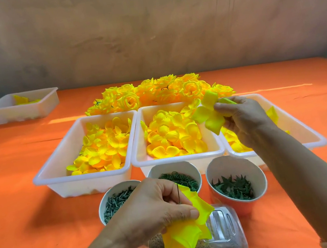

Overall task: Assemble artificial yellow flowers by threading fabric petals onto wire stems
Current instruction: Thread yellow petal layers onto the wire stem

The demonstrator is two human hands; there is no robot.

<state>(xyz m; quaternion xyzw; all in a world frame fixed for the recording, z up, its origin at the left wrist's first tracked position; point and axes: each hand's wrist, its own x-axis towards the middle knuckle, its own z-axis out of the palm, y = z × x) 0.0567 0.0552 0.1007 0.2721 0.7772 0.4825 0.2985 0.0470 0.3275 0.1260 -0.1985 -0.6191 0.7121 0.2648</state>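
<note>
My left hand [156, 203] grips a thin dark wire stem [179, 194] with yellow fabric petals [188, 228] threaded on it, low in front of me above a clear plastic box. Over the right white tray, my right hand [241, 117] pinches a loose yellow-green petal piece [209, 114]. Three white trays hold loose yellow petals: left tray [44, 178], middle tray [140, 160], right tray [311, 131]. A heap of finished yellow flowers [153, 92] lies behind the trays.
Three paper cups stand before the trays: green pegs [104, 201], green rings [196, 171], green star-shaped leaves [257, 173]. A clear plastic box [231, 240] with brown bits sits nearest me. Another white tray [0, 110] is far left on the orange tablecloth [21, 212].
</note>
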